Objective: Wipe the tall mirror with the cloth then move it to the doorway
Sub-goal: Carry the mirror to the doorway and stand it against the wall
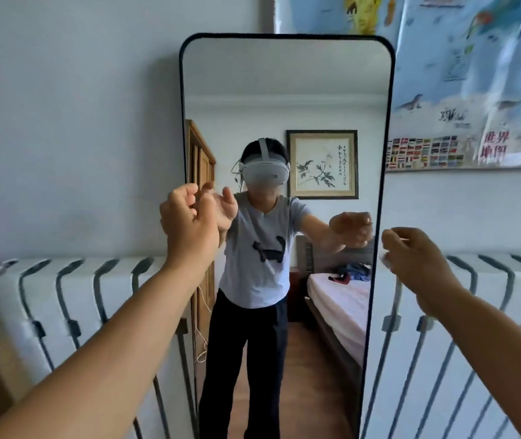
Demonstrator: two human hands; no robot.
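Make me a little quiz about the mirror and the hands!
1. True or false: the mirror lies flat on the floor.
2. Which hand is at the mirror's left edge? A) left hand B) right hand
3. Fill in: above the mirror's right side hangs a world ____.

Key: 1. False, it stands upright against the wall. 2. A. 3. map.

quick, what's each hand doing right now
Left hand: open, fingers curled, empty, at the mirror's left edge.
Right hand: loosely closed beside the right edge; a white scrap shows, contents unclear.
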